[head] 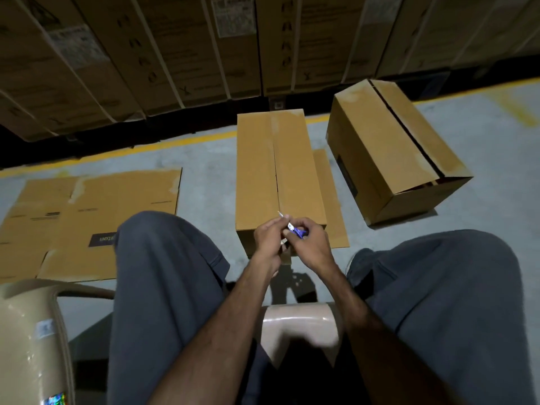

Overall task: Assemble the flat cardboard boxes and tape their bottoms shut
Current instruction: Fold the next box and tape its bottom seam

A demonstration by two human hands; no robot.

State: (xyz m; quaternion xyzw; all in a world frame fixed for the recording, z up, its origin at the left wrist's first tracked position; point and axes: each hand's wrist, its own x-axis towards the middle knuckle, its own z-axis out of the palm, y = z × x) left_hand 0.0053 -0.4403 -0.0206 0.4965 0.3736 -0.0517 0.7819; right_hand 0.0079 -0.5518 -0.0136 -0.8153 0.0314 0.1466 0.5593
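Observation:
An assembled cardboard box stands on the floor straight ahead, its two flaps meeting along a centre seam. Over its near edge my right hand grips a small purple-handled cutter whose thin blade points up and left. My left hand touches it from the left, fingers curled at the blade end. A second assembled box lies tilted to the right with a dark gap along its top seam. A flat unfolded box lies on the floor at the left.
I sit on a beige plastic chair with my knees apart. A second beige chair's arm is at the lower left. Stacked strapped cartons form a wall behind a yellow floor line. A loose cardboard strip lies beside the middle box.

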